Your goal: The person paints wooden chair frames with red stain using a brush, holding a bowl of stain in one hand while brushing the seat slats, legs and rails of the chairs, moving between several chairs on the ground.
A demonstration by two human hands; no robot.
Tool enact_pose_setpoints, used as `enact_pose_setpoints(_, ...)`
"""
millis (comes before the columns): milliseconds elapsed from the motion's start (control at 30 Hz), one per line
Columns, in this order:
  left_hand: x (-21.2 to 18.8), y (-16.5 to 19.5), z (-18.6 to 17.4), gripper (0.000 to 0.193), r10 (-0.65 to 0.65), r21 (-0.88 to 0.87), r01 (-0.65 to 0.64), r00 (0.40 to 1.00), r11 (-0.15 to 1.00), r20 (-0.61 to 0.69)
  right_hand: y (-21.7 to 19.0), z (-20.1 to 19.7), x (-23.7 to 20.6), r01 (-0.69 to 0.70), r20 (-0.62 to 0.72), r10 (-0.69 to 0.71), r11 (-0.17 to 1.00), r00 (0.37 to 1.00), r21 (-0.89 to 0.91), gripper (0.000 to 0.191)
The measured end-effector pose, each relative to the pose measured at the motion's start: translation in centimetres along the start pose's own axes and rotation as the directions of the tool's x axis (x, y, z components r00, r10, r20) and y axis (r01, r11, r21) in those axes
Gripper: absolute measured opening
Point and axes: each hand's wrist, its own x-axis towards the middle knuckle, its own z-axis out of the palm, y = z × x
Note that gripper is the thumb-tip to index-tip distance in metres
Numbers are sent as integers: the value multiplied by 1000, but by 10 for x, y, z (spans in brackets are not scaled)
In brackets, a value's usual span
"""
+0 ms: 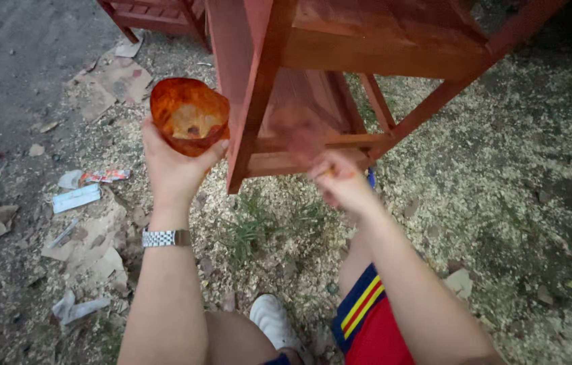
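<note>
Staining looks to be the step in hand: the left hand [174, 169] cups a stain-smeared container [188, 115] beside the red-brown wooden frame [313, 61], while the blurred right hand [341, 184], its grip clenched on something indistinct, rubs a lower rail [313, 143], and probably needs reloading from the container.

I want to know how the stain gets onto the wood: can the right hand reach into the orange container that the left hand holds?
Probably yes. The orange container sits open-topped in the left hand, and the right hand is close beside it; only the red wooden leg stands between them.
</note>
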Motion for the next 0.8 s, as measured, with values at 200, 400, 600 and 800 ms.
enact_pose_setpoints(200, 1, -8, -1, 98, -58, -26, 58, 998, 998, -26, 34, 90, -15, 126, -44, -128, 991, 991, -33, 26)
enact_pose_setpoints(400, 0, -13, 1, 101, -62, 18, 62, 998, 998, -8, 39, 154, -16, -240, -248, 97, 717, 964, -654, 38)
enact_pose_setpoints(600, -4, -13, -13, 97, -62, 65, 57, 995, 996, 75, 45, 148, 0, -172, -209, 81, 866, 975, -469, 18)
enact_pose_setpoints(800, -6, -23, -25, 96, -104, 81, 96, 990, 992, 100, 21, 117, -3, -112, -254, -12, 877, 967, -467, 14)
